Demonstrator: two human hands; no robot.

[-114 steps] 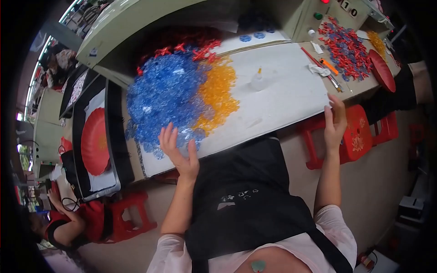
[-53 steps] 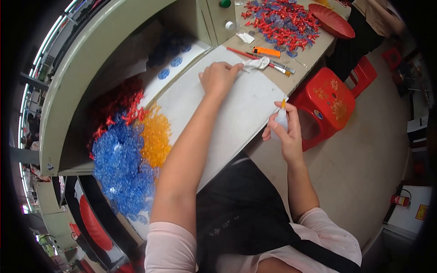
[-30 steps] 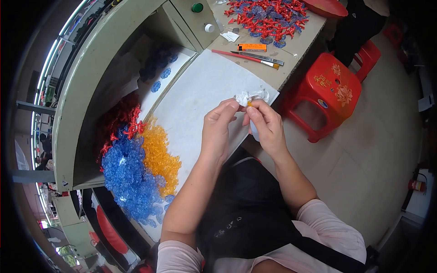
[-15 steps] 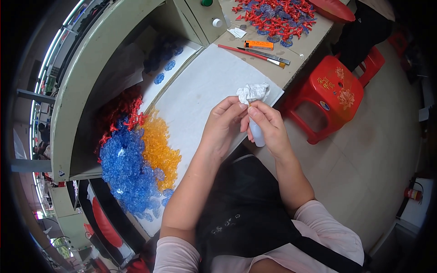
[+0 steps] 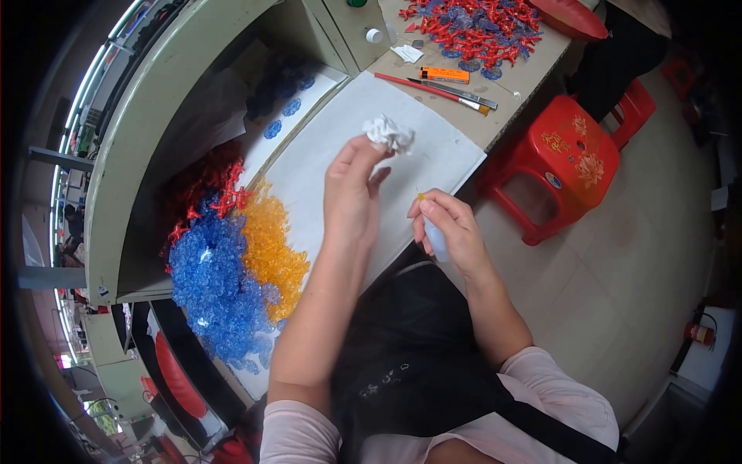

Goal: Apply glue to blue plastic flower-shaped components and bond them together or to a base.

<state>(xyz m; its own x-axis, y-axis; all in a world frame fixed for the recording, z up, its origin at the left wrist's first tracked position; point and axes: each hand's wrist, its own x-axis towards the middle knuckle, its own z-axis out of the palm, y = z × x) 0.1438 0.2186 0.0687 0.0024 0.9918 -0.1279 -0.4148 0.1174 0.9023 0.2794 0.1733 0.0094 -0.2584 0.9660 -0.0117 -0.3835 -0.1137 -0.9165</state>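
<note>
My left hand point(image 5: 352, 179) pinches a crumpled white tissue point(image 5: 391, 134) above the white sheet point(image 5: 332, 143). To its right, my right hand point(image 5: 457, 228) is closed around a small translucent squeeze bottle point(image 5: 436, 241) near the sheet's front edge. The bottle's yellow tip with a thin needle point(image 5: 420, 195) points up and away from me. Tissue and needle are apart. Left of my left forearm lie a heap of clear amber pieces point(image 5: 270, 240) and a larger heap of clear blue pieces point(image 5: 212, 271).
Red pieces point(image 5: 228, 193) spill from the shelf behind the blue heap. Beyond the sheet lie a red-handled brush point(image 5: 433, 91), metal tweezers point(image 5: 464, 96), an orange lighter point(image 5: 444, 75) and a pile of red and blue pieces point(image 5: 479, 31). A red plastic stool point(image 5: 576, 158) stands right.
My left hand has drawn the tissue off the bottle's tip and moved it up and to the left, over the sheet. The needle now shows. My right hand has barely moved.
</note>
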